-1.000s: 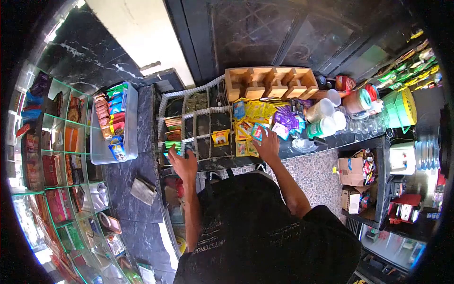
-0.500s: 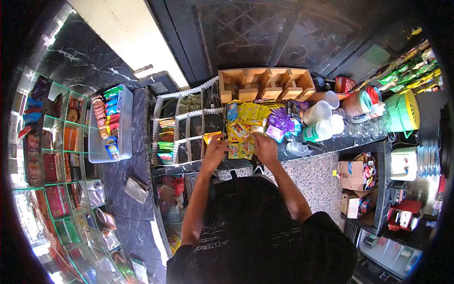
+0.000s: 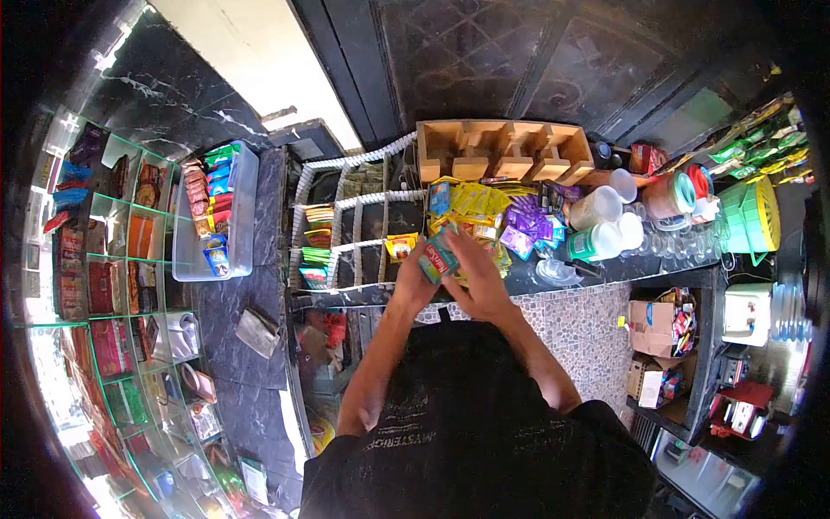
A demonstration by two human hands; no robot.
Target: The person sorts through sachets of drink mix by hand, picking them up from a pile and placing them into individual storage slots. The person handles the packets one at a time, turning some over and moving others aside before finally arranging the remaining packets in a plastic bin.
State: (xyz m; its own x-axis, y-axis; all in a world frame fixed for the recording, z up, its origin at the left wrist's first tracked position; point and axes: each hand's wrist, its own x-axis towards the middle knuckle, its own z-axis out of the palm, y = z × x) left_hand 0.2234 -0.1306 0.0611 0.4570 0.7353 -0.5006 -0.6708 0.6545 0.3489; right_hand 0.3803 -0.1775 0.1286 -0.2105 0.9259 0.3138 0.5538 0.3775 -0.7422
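Observation:
A teal drink-powder sachet (image 3: pixel 438 258) with pale lettering is held up between my two hands; whether more lie behind it cannot be made out. My left hand (image 3: pixel 415 284) is closed on its lower left side. My right hand (image 3: pixel 477 278) lies against its right side with fingers stretched out over the edge. Beyond my hands spreads a heap of yellow sachets (image 3: pixel 471 203), with purple sachets (image 3: pixel 532 216) to its right. Yellow-orange sachets (image 3: pixel 401 247) lie in a compartment of the divided rack (image 3: pixel 347 204), left of my left hand.
A wooden compartment box (image 3: pixel 506 138) stands behind the heap. Plastic jars (image 3: pixel 595 208) crowd the counter to the right. On the left counter sits a clear tub (image 3: pixel 242 212) of snack packets, beside glass shelves (image 3: pixel 108 268). Cardboard boxes (image 3: pixel 653 329) fill a low shelf at right.
My right hand has left the heap and moved toward my left hand. A teal sachet now shows between them. My left hand has come away from the yellow-orange sachets. The view has shifted slightly.

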